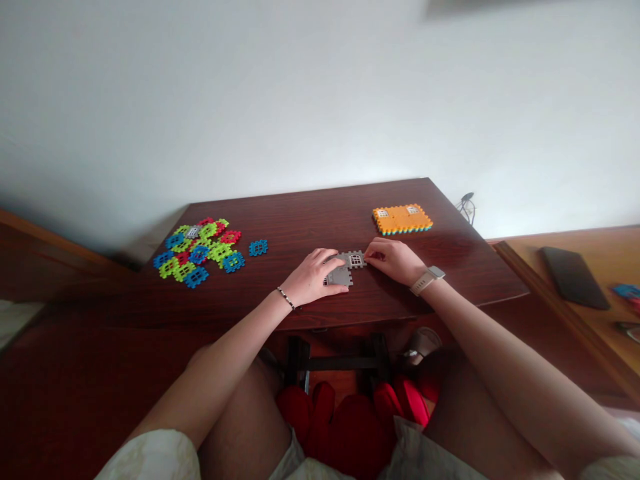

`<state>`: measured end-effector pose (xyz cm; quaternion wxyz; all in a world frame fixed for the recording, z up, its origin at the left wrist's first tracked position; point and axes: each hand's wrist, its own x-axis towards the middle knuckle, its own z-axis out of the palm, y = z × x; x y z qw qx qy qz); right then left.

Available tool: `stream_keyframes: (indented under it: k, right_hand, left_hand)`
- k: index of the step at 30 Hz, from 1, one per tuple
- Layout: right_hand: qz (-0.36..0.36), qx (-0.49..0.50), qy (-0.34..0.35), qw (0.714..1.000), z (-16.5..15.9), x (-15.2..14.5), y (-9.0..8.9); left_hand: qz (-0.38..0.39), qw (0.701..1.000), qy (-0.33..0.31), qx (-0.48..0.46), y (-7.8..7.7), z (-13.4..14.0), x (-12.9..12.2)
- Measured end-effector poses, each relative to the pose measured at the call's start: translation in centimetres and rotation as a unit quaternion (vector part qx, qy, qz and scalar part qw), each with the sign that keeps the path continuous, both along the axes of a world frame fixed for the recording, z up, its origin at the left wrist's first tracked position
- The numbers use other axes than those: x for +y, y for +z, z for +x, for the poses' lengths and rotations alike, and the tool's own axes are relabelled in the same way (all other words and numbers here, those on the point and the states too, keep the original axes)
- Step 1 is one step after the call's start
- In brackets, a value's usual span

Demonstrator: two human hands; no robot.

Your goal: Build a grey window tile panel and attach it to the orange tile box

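Observation:
Several grey interlocking toy tiles lie flat on the dark wooden table, partly covered by my fingers. My left hand grips the joined grey tiles, its thumb on the near side and its fingers over the far side. At their upper right sits a grey window tile with a white lattice. My right hand pinches the right edge of this window tile, and its fingertips are partly hidden. A lone blue window tile rests to the left of my left hand.
A loose pile of blue, green and red tiles spreads over the table's left side. An orange panel with white windows lies on a teal layer at the back right. The table stands against a white wall. A dark flat device lies farther right.

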<state>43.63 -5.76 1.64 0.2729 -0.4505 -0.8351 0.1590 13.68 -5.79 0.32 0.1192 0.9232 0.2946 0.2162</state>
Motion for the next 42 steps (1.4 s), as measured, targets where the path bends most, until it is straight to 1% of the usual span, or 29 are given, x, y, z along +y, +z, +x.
stream_keyframes:
  k: [16, 22, 32, 42]
  right_hand:
    - [0.002, -0.010, -0.001, 1.000, 0.0, -0.1, 0.1]
    - [0.003, -0.010, -0.002, 1.000, 0.0, -0.1, 0.0]
    - [0.006, -0.004, 0.000, 1.000, -0.2, -0.3, -0.1]
    - [0.007, -0.008, -0.006, 1.000, -0.2, -0.3, -0.2]
  left_hand:
    - [0.004, 1.000, -0.015, 0.016, 0.2, 0.0, -0.2]
    - [0.005, 0.999, -0.017, 0.033, 0.6, 0.1, -0.1]
    - [0.032, 0.996, 0.002, 0.088, 1.5, 0.6, -0.2]
    - [0.055, 0.992, 0.019, 0.108, 1.1, 1.2, 0.0]
